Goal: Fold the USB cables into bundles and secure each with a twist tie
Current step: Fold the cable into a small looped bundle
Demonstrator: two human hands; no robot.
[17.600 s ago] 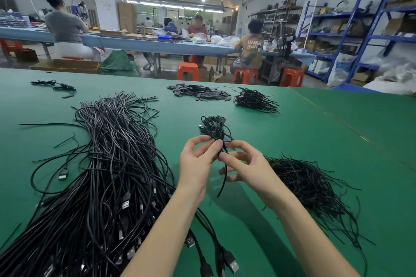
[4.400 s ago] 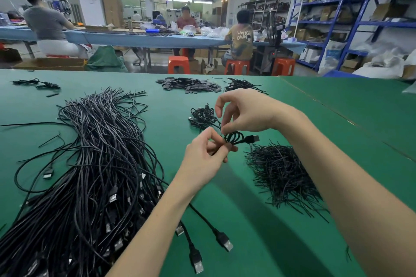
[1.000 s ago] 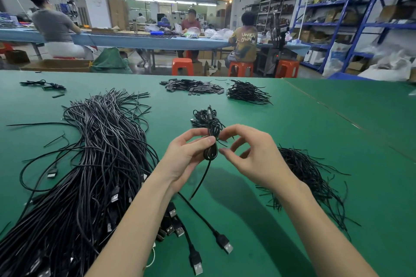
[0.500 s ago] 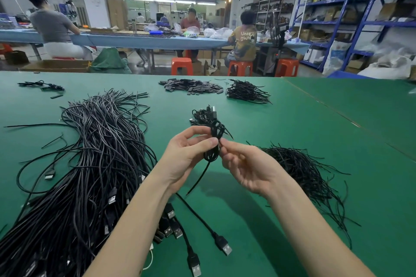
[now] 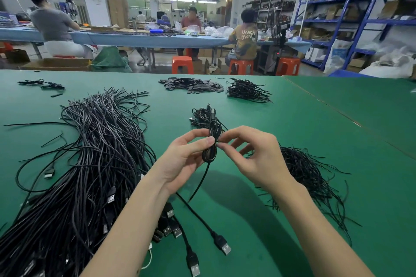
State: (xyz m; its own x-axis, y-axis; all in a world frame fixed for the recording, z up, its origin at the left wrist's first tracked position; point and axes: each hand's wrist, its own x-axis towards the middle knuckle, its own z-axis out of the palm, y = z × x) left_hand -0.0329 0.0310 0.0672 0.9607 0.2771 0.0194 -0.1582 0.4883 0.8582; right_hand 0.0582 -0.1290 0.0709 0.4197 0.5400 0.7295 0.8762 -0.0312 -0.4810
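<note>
A folded black USB cable bundle [image 5: 209, 152] is held upright above the green table [image 5: 292, 123]. My left hand [image 5: 183, 159] pinches its middle between thumb and forefinger. My right hand [image 5: 254, 155] pinches the same spot from the right, where a thin black twist tie wraps the bundle; its tail hangs down below. A big heap of loose USB cables [image 5: 90, 164] lies to the left. The pile of twist ties [image 5: 308, 175] lies to the right, under my right wrist. A small pile of finished bundles [image 5: 203, 116] sits just behind my hands.
Flat black pieces [image 5: 191, 84] and another batch of black wires [image 5: 245, 91] lie near the table's far edge. A few stray cables [image 5: 42, 84] lie far left. Several people sit at a blue bench behind; blue shelving stands at the right.
My right hand has turned over, from palm up half a second ago to fingers arched over the tie point. The bundle stays in my left hand's pinch at about the same place.
</note>
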